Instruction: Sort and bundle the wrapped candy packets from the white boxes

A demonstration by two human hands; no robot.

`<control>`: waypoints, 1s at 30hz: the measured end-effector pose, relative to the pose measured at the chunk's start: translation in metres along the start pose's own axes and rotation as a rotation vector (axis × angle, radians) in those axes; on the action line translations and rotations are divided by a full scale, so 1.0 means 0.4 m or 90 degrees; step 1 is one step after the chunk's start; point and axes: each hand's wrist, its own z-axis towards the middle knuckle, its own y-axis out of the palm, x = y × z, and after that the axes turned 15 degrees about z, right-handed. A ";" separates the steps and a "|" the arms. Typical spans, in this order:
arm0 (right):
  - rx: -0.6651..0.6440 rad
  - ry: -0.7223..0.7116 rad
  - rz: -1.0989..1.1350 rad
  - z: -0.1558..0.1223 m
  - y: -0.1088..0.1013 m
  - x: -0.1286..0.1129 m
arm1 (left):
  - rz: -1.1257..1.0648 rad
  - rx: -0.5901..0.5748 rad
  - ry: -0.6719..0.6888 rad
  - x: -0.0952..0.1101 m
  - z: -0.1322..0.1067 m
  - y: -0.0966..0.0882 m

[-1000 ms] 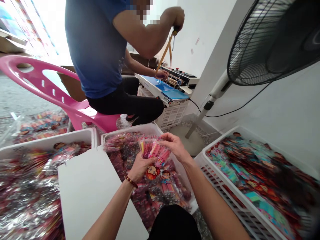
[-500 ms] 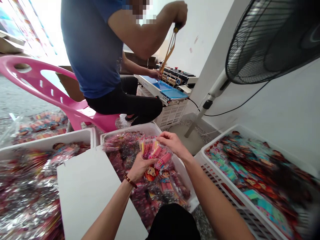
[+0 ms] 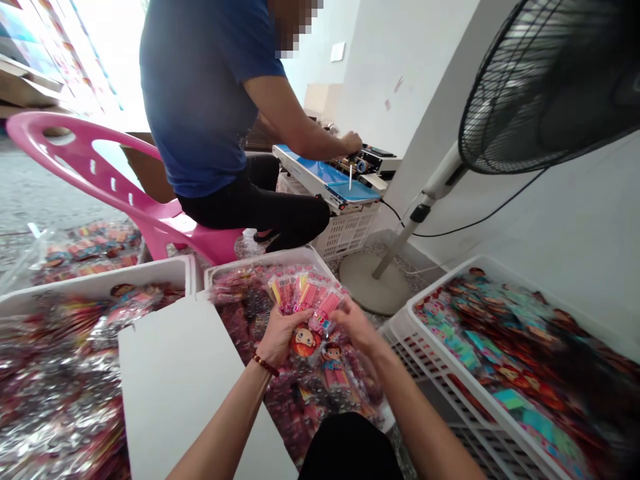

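Note:
My left hand (image 3: 280, 335), with a beaded bracelet at its wrist, grips a fan of clear plastic packets (image 3: 304, 292). Pink and yellow sticks show inside them, and a cartoon figure with red hair is on the front. Curled at the fan's right edge, my right hand (image 3: 357, 325) pinches a packet there; its fingertips are partly hidden. Beneath both hands is a white crate (image 3: 320, 259) full of similar packets, among them one with a dark-haired cartoon figure (image 3: 332, 357).
On the left, a white board (image 3: 175, 380) lies beside another packed crate (image 3: 173, 268). A crate of teal and red packets (image 3: 493, 400) stands at right, near a pedestal fan (image 3: 530, 100). Ahead, a co-worker (image 3: 210, 100) sits on a pink chair (image 3: 107, 170) at a machine (image 3: 325, 173).
My right hand has moved down from the fan's top to its right edge. The packets are spread wider. The co-worker's raised hand, with a tool, has come down to the machine.

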 end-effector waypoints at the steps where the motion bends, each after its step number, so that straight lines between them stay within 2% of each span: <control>1: 0.017 0.011 0.000 -0.008 0.016 0.034 | 0.011 -0.001 0.014 -0.002 -0.001 0.002; 4: 0.108 -0.032 0.017 -0.007 0.071 0.089 | 0.030 -0.003 0.037 -0.001 -0.009 0.005; 7: 0.158 -0.069 0.048 0.009 0.103 0.078 | 0.018 -0.029 0.014 0.012 -0.017 0.003; 10: 0.184 -0.088 0.116 0.016 0.103 0.056 | -0.014 -0.030 -0.013 0.024 -0.017 0.003; 14: 0.193 -0.106 0.166 0.012 0.092 0.063 | -0.037 -0.009 -0.046 0.025 -0.015 0.009; 21: 0.202 -0.122 0.178 0.010 0.087 0.085 | -0.080 0.024 -0.050 0.022 -0.015 0.010; 24: 0.192 -0.114 0.182 0.010 0.082 0.090 | -0.085 0.016 -0.042 0.025 -0.013 0.009; 27: 0.173 -0.112 0.153 0.008 0.075 0.094 | -0.053 0.011 -0.044 0.025 -0.010 0.007; 30: 0.163 -0.116 0.146 0.006 0.070 0.096 | -0.004 0.063 -0.032 0.020 -0.002 -0.002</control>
